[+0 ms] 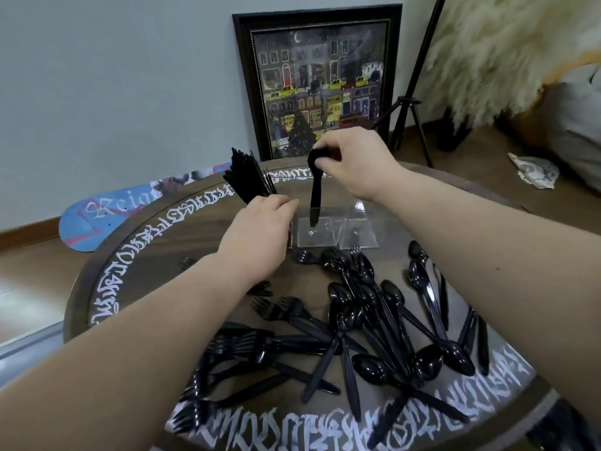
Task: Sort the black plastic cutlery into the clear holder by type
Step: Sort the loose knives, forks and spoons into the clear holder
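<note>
The clear holder (341, 234) stands at the far middle of the round table (136, 255). My right hand (354, 161) pinches the bowl end of a black spoon (314, 193), which hangs upright with its handle tip inside the holder's middle compartment. My left hand (260, 236) grips a bundle of black cutlery (247, 179) at the holder's left side; the bundle fans upward and the hand hides its lower ends. A loose pile of black spoons (390, 307) and forks (286, 312) covers the near half of the table.
A framed picture (317, 83) leans on the wall behind the table. A skateboard deck (107, 216) lies on the floor at left, a black tripod (413, 105) stands at right, and a furry white throw (507, 53) hangs beyond it.
</note>
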A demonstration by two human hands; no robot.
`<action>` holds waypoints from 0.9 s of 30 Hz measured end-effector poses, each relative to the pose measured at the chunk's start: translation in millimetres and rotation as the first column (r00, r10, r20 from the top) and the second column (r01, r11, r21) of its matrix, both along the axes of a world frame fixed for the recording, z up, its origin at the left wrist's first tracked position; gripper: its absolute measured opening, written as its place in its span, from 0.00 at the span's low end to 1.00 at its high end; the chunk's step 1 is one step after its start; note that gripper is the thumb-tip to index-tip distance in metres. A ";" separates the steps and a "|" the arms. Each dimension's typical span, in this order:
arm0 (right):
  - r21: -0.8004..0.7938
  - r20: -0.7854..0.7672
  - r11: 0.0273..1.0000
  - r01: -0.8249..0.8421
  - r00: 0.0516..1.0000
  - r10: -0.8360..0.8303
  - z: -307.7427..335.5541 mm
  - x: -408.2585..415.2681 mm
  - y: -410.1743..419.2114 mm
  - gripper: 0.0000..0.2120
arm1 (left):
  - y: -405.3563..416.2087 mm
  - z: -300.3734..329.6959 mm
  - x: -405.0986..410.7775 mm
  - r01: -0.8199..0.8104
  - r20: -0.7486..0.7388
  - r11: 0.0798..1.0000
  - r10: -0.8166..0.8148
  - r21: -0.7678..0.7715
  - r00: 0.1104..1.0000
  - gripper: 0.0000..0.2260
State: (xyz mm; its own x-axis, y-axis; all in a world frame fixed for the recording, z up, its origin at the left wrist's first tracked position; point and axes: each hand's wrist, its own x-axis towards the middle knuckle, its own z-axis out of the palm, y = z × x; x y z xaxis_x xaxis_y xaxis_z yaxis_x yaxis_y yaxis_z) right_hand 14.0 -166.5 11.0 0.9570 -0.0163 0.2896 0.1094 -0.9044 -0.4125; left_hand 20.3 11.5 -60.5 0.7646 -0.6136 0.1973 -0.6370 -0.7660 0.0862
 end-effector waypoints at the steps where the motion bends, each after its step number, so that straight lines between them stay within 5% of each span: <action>1: -0.018 -0.030 1.000 -0.012 0.999 0.012 -3.5 3.7 1.8 0.10 | -1.6 0.1 2.5 0.009 -0.001 1.000 -0.009 -0.014 1.000 0.22; 6: -0.116 -0.091 0.993 0.008 0.996 -0.019 -19.5 20.5 6.0 0.12 | -8.0 -2.5 10.1 -0.021 0.048 0.998 0.024 -0.065 0.999 0.19; 12: -0.032 -0.170 0.999 0.013 0.985 -0.018 -23.5 35.7 0.0 0.07 | -11.1 -6.5 9.5 -0.045 0.087 0.995 0.053 -0.090 0.995 0.17; 16: -0.264 -0.148 0.964 -0.034 0.989 -0.006 -29.8 40.1 0.8 0.11 | -10.7 -11.0 8.8 -0.033 0.089 0.996 0.041 -0.088 0.995 0.20; 27: -0.238 -0.094 0.970 0.043 0.993 -0.067 -33.8 21.4 -18.6 0.37 | -2.7 -15.8 -4.9 0.005 0.039 0.988 0.001 -0.152 0.999 0.24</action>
State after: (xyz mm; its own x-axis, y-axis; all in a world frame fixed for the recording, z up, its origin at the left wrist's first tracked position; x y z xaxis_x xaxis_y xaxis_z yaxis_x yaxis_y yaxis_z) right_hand 35.4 -185.0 -22.7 0.9809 -0.0126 0.1940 0.0258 -0.9807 -0.1940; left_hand 15.4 8.7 -76.2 0.7533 -0.5756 0.3181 -0.6436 -0.7446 0.1768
